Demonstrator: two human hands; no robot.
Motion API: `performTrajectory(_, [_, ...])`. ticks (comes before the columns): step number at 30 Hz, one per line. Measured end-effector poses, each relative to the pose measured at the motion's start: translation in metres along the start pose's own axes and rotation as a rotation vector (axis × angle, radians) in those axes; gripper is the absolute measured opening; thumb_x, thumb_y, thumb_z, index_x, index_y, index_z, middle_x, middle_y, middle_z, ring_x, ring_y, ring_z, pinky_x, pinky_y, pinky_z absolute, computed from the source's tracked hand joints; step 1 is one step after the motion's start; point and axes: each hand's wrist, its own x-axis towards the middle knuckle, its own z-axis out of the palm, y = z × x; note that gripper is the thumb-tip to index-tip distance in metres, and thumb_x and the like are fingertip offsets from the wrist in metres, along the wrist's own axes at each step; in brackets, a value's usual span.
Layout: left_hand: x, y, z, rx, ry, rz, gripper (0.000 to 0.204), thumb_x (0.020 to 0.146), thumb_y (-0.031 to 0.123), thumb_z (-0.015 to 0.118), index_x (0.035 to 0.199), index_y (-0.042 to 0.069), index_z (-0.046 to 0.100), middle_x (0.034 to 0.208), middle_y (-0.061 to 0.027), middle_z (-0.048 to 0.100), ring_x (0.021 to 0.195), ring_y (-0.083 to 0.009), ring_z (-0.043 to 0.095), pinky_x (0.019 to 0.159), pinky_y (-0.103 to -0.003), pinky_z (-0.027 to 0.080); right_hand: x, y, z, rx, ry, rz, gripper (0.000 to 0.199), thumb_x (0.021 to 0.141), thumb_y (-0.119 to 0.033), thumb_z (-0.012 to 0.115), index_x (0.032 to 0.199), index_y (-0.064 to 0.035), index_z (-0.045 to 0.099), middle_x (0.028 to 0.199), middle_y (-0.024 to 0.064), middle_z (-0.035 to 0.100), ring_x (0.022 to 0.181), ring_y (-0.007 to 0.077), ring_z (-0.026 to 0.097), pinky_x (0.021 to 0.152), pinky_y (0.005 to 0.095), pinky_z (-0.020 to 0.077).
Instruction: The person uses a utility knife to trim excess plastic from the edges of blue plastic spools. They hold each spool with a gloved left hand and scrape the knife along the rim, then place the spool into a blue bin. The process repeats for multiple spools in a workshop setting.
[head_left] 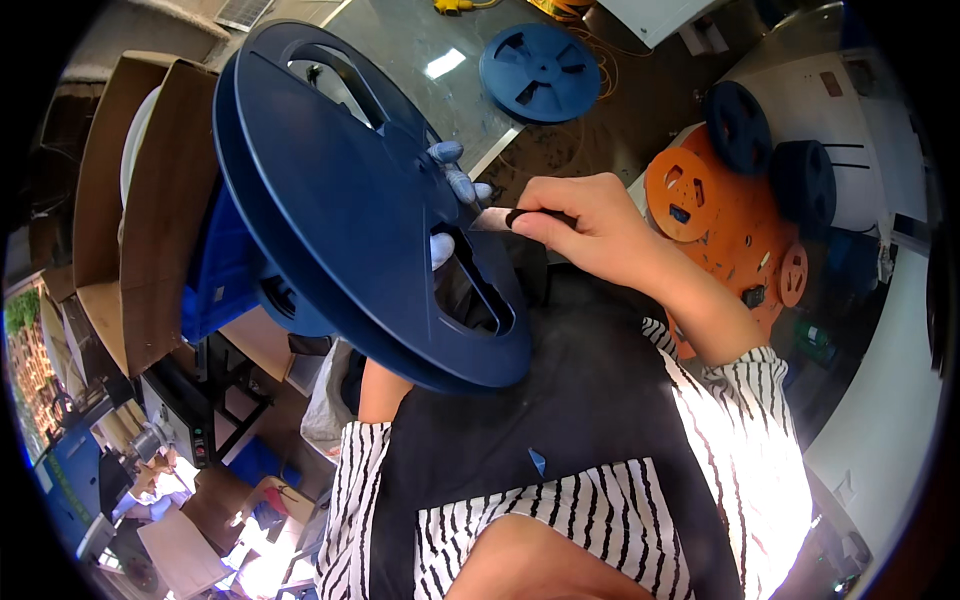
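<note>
A large dark blue plastic reel (340, 190) is held up, tilted, in front of my chest. My left hand (458, 178), in a grey-blue glove, grips it near the hub. Some gloved fingers show through the cutouts, and the reel hides the rest of that hand. My right hand (595, 228) is bare and closed around the dark handle of a knife (490, 219). The short, flat metal blade points left, at the edge of a cutout beside my left fingers. Whether it touches the plastic, I cannot tell.
Another blue reel (541, 74) lies on the metal worktop (450, 95) ahead. To the right, an orange surface (740, 235) with scattered scraps bears an orange reel (683, 194) and dark blue reels (803, 183). A cardboard box (160, 220) stands at the left.
</note>
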Motion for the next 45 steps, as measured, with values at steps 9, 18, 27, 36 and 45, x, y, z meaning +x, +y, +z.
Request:
performTrajectory(9, [-0.004, 0.005, 0.014, -0.146, 0.059, -0.017, 0.106, 0.057, 0.037, 0.099, 0.137, -0.010, 0.047, 0.106, -0.0143, 0.065, 0.106, -0.0278, 0.066, 0.098, -0.040, 0.055, 0.009, 0.000, 0.002, -0.286, -0.018, -0.211, 0.023, 0.092, -0.029, 0.067, 0.081, -0.0107, 0.059, 0.060, 0.0055, 0.053, 0.058, 0.0265, 0.058, 0.053, 0.0385, 0.0420])
performTrajectory(18, [-0.008, -0.009, -0.001, -0.357, -0.246, -0.041, 0.095, 0.068, 0.006, 0.093, 0.143, -0.009, 0.037, 0.111, -0.0162, 0.065, 0.115, -0.0306, 0.064, 0.101, -0.038, 0.054, -0.005, -0.012, -0.004, -0.297, -0.221, -0.130, 0.022, 0.090, -0.030, 0.066, 0.081, -0.0099, 0.062, 0.063, 0.0109, 0.061, 0.066, 0.0341, 0.065, 0.060, 0.0453, 0.0475])
performTrajectory(27, [-0.016, -0.019, -0.013, -0.184, -0.284, -0.039, 0.087, 0.072, 0.005, 0.087, 0.144, -0.005, 0.038, 0.114, -0.0149, 0.063, 0.115, -0.0285, 0.062, 0.093, -0.037, 0.055, -0.037, -0.008, 0.002, -0.302, -0.377, -0.147, 0.023, 0.091, -0.033, 0.065, 0.079, -0.0128, 0.062, 0.061, 0.0086, 0.061, 0.062, 0.0317, 0.064, 0.057, 0.0426, 0.0472])
performTrajectory(36, [-0.013, -0.005, 0.003, -0.117, -0.174, -0.005, 0.081, 0.071, 0.014, 0.091, 0.137, -0.004, 0.047, 0.112, -0.0129, 0.060, 0.103, -0.0234, 0.063, 0.089, -0.035, 0.055, -0.020, -0.003, -0.001, -0.337, -0.069, -0.211, 0.023, 0.092, -0.032, 0.066, 0.081, -0.0130, 0.059, 0.062, 0.0050, 0.059, 0.061, 0.0289, 0.063, 0.053, 0.0412, 0.0452])
performTrajectory(45, [-0.021, -0.003, 0.007, -0.060, -0.052, -0.165, 0.105, 0.060, 0.048, 0.096, 0.140, 0.004, 0.043, 0.105, -0.0046, 0.059, 0.103, -0.0188, 0.061, 0.090, -0.031, 0.053, -0.022, -0.009, 0.002, -0.316, -0.220, -0.124, 0.023, 0.093, -0.033, 0.064, 0.082, -0.0129, 0.061, 0.063, 0.0066, 0.062, 0.063, 0.0315, 0.065, 0.057, 0.0432, 0.0476])
